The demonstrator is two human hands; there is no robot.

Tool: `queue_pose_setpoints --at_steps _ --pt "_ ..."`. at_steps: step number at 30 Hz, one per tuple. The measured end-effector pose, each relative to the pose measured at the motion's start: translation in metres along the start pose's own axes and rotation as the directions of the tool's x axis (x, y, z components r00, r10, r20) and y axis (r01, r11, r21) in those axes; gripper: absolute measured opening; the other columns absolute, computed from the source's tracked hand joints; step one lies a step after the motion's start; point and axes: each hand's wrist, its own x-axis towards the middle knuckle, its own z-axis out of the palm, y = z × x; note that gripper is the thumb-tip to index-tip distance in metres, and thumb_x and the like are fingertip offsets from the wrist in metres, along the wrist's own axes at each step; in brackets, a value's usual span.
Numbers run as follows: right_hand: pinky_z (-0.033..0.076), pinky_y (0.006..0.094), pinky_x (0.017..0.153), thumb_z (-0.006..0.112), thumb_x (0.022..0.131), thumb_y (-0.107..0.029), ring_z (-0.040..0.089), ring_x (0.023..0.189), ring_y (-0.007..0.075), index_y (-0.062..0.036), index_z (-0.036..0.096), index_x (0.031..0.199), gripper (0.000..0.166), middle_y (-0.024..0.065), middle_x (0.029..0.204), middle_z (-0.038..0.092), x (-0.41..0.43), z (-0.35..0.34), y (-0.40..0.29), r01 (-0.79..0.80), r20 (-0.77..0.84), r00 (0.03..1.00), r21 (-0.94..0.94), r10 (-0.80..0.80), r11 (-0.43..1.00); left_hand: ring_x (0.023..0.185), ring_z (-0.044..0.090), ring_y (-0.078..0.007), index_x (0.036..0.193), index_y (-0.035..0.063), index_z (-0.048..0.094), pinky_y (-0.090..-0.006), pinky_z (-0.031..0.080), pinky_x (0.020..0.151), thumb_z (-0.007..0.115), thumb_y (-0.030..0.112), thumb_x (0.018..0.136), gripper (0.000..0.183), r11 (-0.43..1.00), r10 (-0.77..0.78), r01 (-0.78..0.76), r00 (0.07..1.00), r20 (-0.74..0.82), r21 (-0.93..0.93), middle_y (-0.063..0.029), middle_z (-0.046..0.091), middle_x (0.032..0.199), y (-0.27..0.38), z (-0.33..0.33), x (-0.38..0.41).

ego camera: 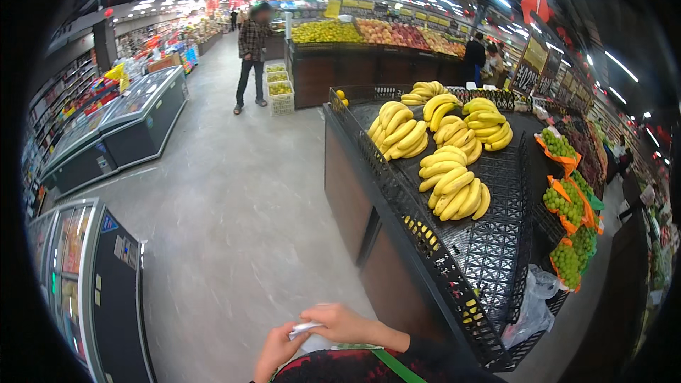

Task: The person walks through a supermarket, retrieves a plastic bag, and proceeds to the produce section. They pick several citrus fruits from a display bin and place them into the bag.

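In front of my body, my left hand and my right hand meet at a small white crumpled thing, pinched between their fingers. It could be thin plastic or paper; the picture does not settle which. To the right of my hands stands a fruit display stand with a black perforated rim. Several bunches of yellow bananas lie on its black plastic grating, toward the far end. A crumpled clear plastic bag rests at the stand's near right corner.
Green grapes in orange wrapping line the stand's right side. Chest freezers and a glass-fronted freezer stand left of the grey floor. A person stands ahead by stacked crates and another fruit counter.
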Motion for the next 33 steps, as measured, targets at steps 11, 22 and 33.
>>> queue_pose_setpoints --at_steps 11,22,33 --pt "0.054 0.0393 0.080 0.070 0.082 -0.007 0.063 0.095 0.0276 -0.0059 0.068 0.106 0.024 0.0065 0.096 0.067 0.164 0.009 0.135 0.318 -0.173 0.923 -0.157 -0.343 0.935 0.070 0.066 -0.0186 0.108 -0.0032 0.063 -0.0272 0.054 0.059 0.054 0.002 0.092 0.019 0.558 -0.257 0.109 0.965 -0.047 -0.823 -0.0101 0.068 0.090 -0.034 -0.076 0.192" --pt "0.051 0.0449 0.093 0.079 0.084 -0.027 0.062 0.115 0.0299 -0.0065 0.067 0.114 0.039 0.0073 0.120 0.068 0.333 -0.084 0.253 0.320 -0.277 0.900 -0.104 -0.337 0.942 0.087 0.070 -0.0236 0.125 -0.0007 0.056 -0.0376 0.062 0.070 0.059 0.005 0.089 0.037 0.727 -0.277 0.050 0.934 -0.226 -0.685 -0.0135 0.069 0.103 -0.030 -0.157 0.415" --pt "0.051 0.0311 0.090 0.077 0.092 -0.037 0.065 0.103 0.0158 0.0048 0.066 0.126 0.055 0.0107 0.112 0.071 0.449 -0.174 0.337 -0.455 0.004 0.834 0.568 0.552 0.685 0.089 0.064 -0.0109 0.118 -0.0018 0.067 -0.0269 0.051 0.081 0.064 0.005 0.093 0.026 0.942 -0.002 0.014 0.999 0.037 -0.335 -0.0056 0.072 0.102 0.001 -0.210 0.601"
